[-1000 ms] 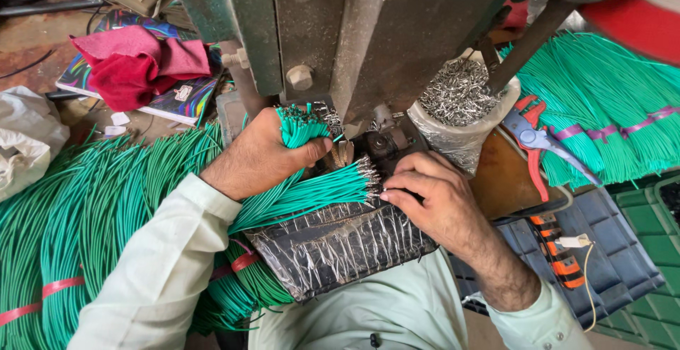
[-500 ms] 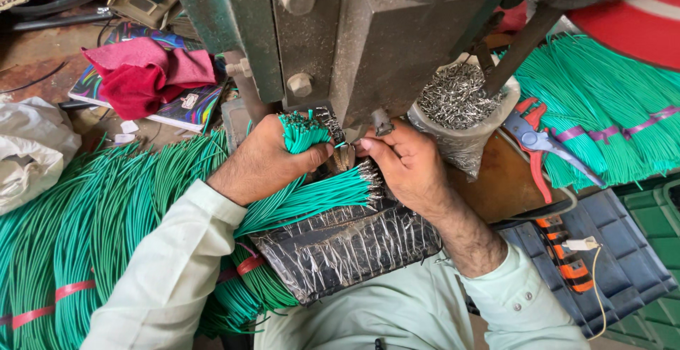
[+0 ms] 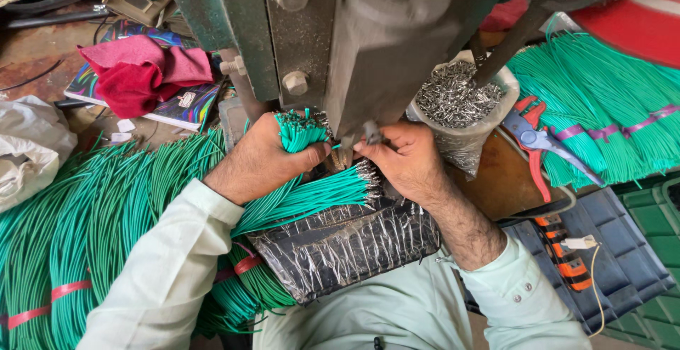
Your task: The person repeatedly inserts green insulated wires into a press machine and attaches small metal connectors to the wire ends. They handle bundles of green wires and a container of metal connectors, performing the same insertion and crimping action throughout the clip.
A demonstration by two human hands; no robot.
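At the left edge of the tabletop (image 3: 28,74) lies a big heap of green wires (image 3: 78,229), bound with red bands, beside a crumpled white bag (image 3: 28,151). Behind them a red cloth (image 3: 138,74) rests on a colourful book (image 3: 180,105).

In the middle, under the grey-green press machine (image 3: 354,31), the left hand (image 3: 265,155) is closed around a small bundle of green wires (image 3: 297,130), its ends pointing up toward the machine. The right hand (image 3: 404,159) has its fingers pinched together just below the press head; it seems to hold one wire end there, but I cannot tell surely. So the step appears to be feeding a wire end into the press; it calls for exact placing, with the fingers kept away from the head.

Below the hands, finished wires with metal tips (image 3: 319,194) lie on a black wrapped block (image 3: 347,244).

To the right, a clear bag (image 3: 467,141) holds many small metal terminals (image 3: 453,95). Red-handled pliers (image 3: 535,137) lie near more green wire bundles (image 3: 609,109).
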